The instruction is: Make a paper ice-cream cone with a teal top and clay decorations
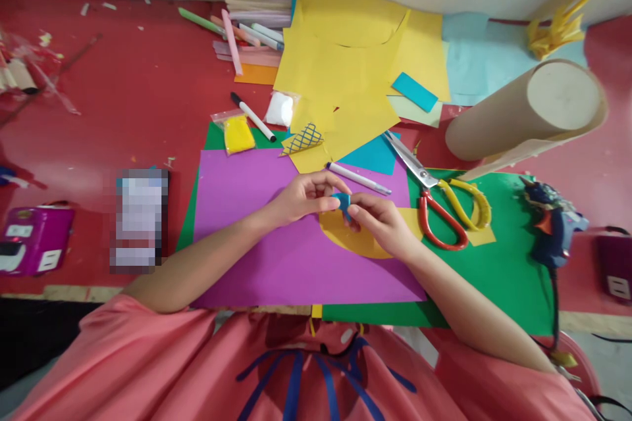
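Observation:
Between my two hands is a small blue piece of paper (343,201), which looks bent or curled. My left hand (307,197) pinches its left side between thumb and fingers. The right side is pinched by my right hand (378,218). Both hands are over a purple sheet (257,243), and a yellow-orange paper piece with a curved edge (340,237) lies partly under my right hand. Just beyond the hands rests a white marker (359,178). Scissors with red and yellow handles (429,187) lie open to the right.
A green sheet (508,276) spreads under the purple one. On the right are a glue gun (555,223) and a large cardboard tube (513,112). Yellow paper (345,66), a yellow clay packet (238,134) and a white packet (280,109) lie behind. A phone (141,220) is at left.

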